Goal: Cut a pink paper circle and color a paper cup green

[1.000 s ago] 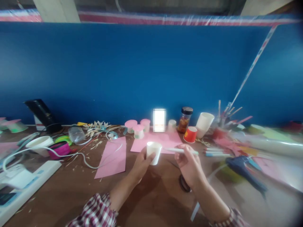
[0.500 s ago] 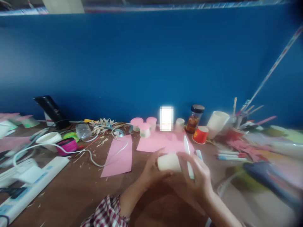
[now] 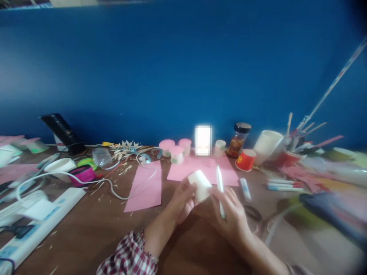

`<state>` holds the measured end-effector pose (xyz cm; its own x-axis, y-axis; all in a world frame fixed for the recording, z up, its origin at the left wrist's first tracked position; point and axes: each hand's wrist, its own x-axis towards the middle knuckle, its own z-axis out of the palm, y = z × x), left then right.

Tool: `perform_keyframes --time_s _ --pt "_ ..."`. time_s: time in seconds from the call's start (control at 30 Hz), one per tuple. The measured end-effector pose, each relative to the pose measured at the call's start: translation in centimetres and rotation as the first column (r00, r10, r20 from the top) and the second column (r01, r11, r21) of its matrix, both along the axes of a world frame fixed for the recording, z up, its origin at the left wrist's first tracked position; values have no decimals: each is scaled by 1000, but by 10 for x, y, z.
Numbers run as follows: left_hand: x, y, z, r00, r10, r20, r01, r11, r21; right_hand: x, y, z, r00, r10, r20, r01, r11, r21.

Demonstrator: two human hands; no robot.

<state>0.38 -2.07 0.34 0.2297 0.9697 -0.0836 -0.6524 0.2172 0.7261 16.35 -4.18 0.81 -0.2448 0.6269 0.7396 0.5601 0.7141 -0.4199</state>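
White cup (image 3: 200,186): tilted on its side, between the person's two hands, above the surface (image 3: 97,225) near the middle of the workspace.
Left hand (image 3: 183,201): fingers curled around one side of the cup, gripping it; a red-and-white checked sleeve (image 3: 129,256) covers the forearm.
Right hand (image 3: 231,214): closed around a white pen (image 3: 219,181), which points up and away; its fingertips reach the cup's edge, though from where I stand I cannot tell whether they press on it.
Just beyond the hands: a pink sheet (image 3: 178,174) lies flat; near its far edge stand three small cups with round pink tops (image 3: 177,155) and a bright, pixelated white rectangle (image 3: 203,140).
Right of the sheet: a jar with a dark lid (image 3: 238,143), a red cup (image 3: 245,160) and a taller white cup (image 3: 267,146), leaning; nearer, a few markers (image 3: 285,185) lie together.
Left side: a narrower pink sheet (image 3: 145,187), a white cable (image 3: 110,188) and a power strip (image 3: 67,204).
Backdrop: a plain blue panel (image 3: 172,68).
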Motion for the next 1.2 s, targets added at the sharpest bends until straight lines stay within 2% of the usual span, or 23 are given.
perform_keyframes --time_s 0.13,0.33,0.53,0.73,0.83,0.93,1.2 --pt "-1 -1 -2 997 -65 46 68 995 -68 0 0 -5 998 57 40 -57 998 -20" --pt "-2 1 -7 998 0 64 4 997 -71 0 -5 2 985 163 58 -155 981 -113" --pt "-3 2 -5 999 -50 17 51 998 -24 7 -2 10 994 86 -72 -88 996 -26" --pt "-3 6 -7 999 33 44 -27 991 -133 13 -2 10 981 -13 -192 11 1000 -11" --pt "-5 9 -8 996 60 63 -45 974 -222 14 -1 9 980 -17 -201 14 1000 -19" --pt "-6 11 -7 993 45 113 -11 959 -285 14 0 9 977 -20 -213 18 1000 -14" --pt "-6 11 -9 975 -23 219 77 968 -239 14 2 6 983 -12 -185 10 1000 -11"
